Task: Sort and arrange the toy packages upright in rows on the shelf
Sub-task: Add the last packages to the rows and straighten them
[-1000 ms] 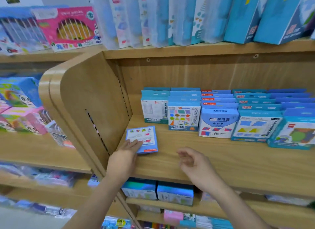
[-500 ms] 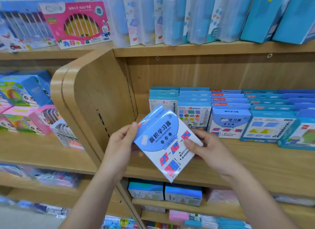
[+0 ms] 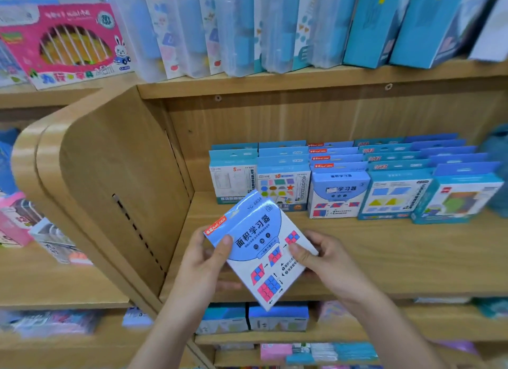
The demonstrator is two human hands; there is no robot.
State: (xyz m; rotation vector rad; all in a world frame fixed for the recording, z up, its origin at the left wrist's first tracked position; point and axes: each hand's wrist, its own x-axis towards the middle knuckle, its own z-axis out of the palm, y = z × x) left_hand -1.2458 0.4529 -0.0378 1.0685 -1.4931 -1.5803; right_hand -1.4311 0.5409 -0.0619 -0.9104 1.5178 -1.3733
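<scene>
In front of the light wooden shelf board (image 3: 398, 258), nearest the camera, the left hand (image 3: 202, 264) and the right hand (image 3: 327, 261) both grasp a flat blue-and-white cardboard toy package printed with pink and blue squares (image 3: 261, 253). The thumbs press on its face. It hangs in the air over the board's front edge, its top leaning to the upper left.

The step in hand looks to be setting it down. First turn it until the header points straight up (it leans now), then carry it back over the bare front of the board. Its print appears to match the third file of upright blue-and-white packages (image 3: 336, 195) at the back. It likely belongs in front of that file, base flat, face forward, without knocking the neighbouring rows.
</scene>
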